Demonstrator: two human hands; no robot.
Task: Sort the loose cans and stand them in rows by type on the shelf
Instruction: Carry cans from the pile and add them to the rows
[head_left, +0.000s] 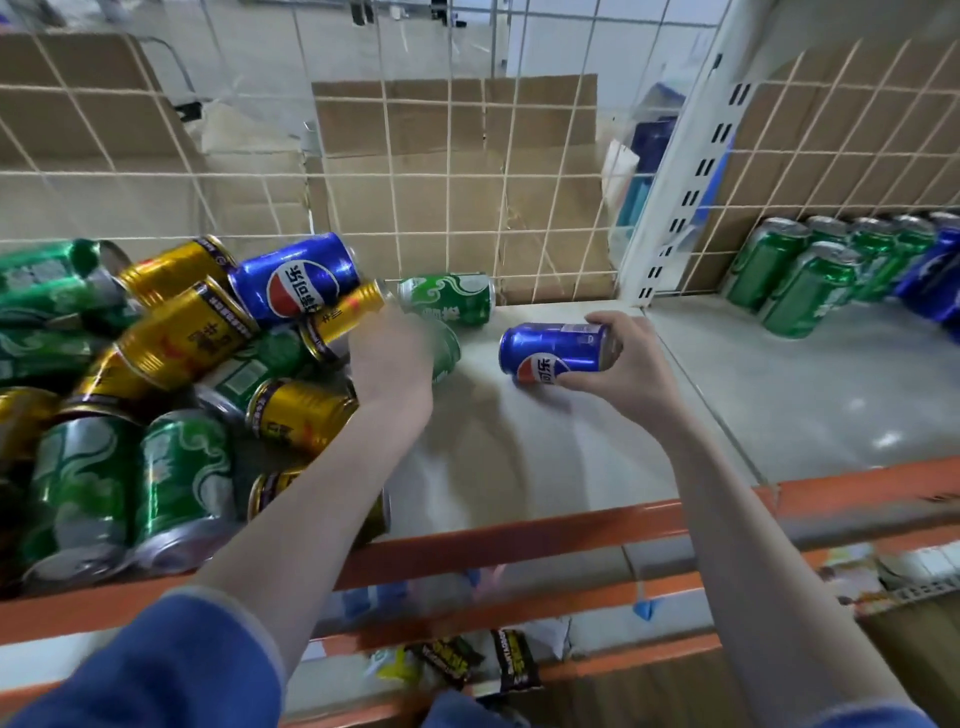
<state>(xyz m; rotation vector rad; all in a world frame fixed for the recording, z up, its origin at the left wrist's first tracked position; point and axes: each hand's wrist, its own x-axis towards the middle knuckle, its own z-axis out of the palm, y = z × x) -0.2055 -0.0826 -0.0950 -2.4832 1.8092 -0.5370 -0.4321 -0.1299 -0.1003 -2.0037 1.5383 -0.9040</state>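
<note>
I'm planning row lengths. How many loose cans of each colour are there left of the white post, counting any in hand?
Blue cans: 2, one in the right hand
Gold cans: 7
Green cans: 7
Total: 16 visible; the pile may hide more.

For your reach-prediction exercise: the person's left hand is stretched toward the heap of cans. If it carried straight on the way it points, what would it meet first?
The left hand is blurred and already at a green can. Straight on, it would probably meet the green can lying by the wire back first, though depth is unclear.
</note>
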